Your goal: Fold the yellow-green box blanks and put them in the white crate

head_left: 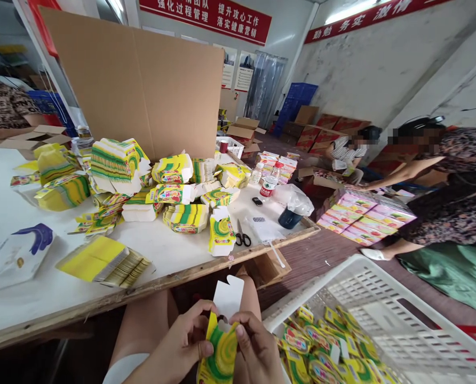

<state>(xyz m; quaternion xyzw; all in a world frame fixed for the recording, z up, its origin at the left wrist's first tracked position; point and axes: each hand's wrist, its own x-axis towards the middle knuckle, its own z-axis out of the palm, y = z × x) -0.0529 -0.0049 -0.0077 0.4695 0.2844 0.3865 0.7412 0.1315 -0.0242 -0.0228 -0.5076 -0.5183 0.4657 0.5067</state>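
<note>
Yellow-and-green carton (222,349) sits low in the view, above the person's lap and just below the table (30,320) edge, its white flap (229,297) standing up and open. Left hand (182,346) clasps the carton's left side, thumb pressed across the printed face. Right hand (258,349) pinches its upper right edge beside the flap. To the right, a white crate (382,298) holds finished cartons. Scissors (243,236) lie on the table near one upright carton (221,232).
</note>
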